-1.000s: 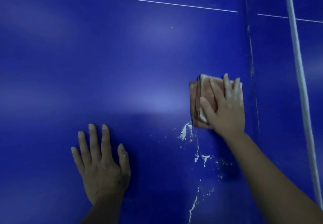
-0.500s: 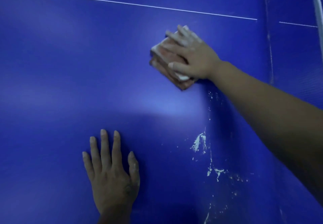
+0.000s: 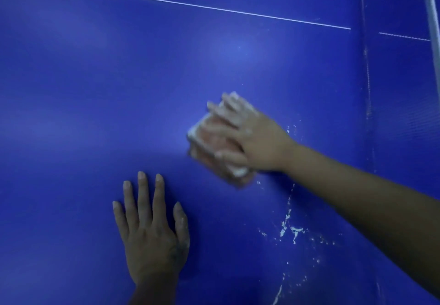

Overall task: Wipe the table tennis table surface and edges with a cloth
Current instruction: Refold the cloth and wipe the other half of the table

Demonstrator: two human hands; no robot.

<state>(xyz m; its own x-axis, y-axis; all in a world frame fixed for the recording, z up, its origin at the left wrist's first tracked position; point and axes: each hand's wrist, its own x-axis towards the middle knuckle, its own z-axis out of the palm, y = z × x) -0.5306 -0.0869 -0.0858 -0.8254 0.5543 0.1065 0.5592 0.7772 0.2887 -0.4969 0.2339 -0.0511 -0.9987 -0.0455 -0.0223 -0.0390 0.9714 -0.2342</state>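
Cloth pressed flat on the blue bench

Cloth (image 3: 214, 145), folded into a thick pinkish pad with pale edges, lies on the blue bench (image 3: 95, 78) just right of the middle of the view; the right hand (image 3: 250, 138) lies over it with fingers spread and pressing down, the thumb along the pad's near side, so the hand is flattened on the cloth rather than curled round it; hand and cloth are blurred. The right forearm runs in from the lower right edge. The left hand (image 3: 152, 231) rests open, palm down, on the bare bench nearer the viewer and to the left of the cloth, fingers straight and slightly apart, holding nothing. White smears and specks (image 3: 289, 227) mark the surface near the viewer's side of the cloth, under the right forearm; a few more dot the bench just beside the right wrist. A thin white line (image 3: 181, 3) crosses the far part of the bench; a wider white stripe (image 3: 432, 19) runs down the far right edge.
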